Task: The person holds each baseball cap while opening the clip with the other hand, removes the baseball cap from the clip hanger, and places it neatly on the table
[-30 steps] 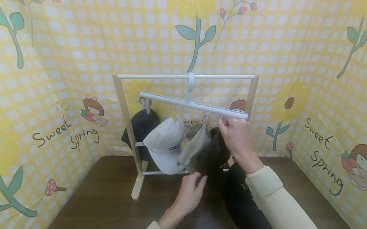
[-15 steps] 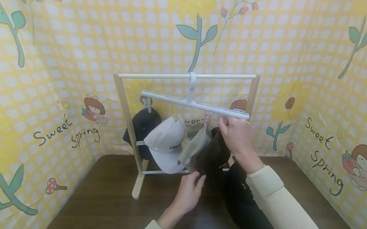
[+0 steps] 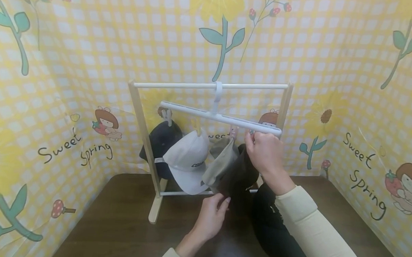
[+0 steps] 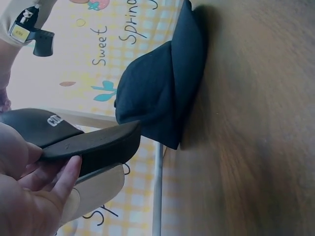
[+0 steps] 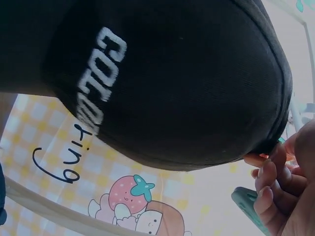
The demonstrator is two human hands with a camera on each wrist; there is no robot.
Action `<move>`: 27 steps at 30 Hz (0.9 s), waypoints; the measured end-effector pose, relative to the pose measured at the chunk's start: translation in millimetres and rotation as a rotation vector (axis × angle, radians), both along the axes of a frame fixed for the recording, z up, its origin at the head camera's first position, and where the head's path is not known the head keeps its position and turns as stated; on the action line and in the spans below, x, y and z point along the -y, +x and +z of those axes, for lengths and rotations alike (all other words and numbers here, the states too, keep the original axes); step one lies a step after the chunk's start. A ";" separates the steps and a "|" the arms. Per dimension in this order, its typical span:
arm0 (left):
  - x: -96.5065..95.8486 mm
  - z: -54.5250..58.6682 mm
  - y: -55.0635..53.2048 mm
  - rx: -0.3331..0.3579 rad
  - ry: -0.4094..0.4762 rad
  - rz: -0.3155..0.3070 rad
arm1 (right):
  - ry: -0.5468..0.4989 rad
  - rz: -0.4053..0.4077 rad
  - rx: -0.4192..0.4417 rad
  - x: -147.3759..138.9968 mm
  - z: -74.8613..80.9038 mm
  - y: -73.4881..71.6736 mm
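My right hand (image 3: 266, 151) pinches the crown top of a dark cap (image 3: 241, 179) under the lowered right end of a white hanger (image 3: 193, 110). White lettering shows on that cap's front in the right wrist view. Its brim (image 4: 93, 142) lies between the thumb and fingers of my left hand (image 3: 211, 215), low in front of the rack. From the tilted hanger hang a navy cap (image 3: 162, 140), a white cap (image 3: 188, 154) and a grey-beige cap (image 3: 218, 166), held by a grey clip (image 3: 169, 117), a yellow clip (image 3: 198, 129) and a pink clip (image 3: 233, 132).
The hanger hooks over the white top rail (image 3: 177, 85) of a rack with wooden side posts (image 3: 141, 126). Another black cap (image 3: 275, 229) lies on the brown table (image 3: 100, 215) at the right, beside my right sleeve. Yellow checked cloth (image 3: 93, 45) surrounds the table.
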State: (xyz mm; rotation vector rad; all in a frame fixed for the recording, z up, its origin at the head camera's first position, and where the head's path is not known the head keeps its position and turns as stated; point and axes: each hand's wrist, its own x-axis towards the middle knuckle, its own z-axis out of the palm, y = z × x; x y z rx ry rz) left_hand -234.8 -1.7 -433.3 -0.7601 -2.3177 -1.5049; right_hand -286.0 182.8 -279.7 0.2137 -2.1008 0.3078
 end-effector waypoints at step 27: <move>23.8 -19.5 -1.6 0.050 -0.062 -0.028 | 0.034 0.047 -0.030 0.9 -1.5 -2.3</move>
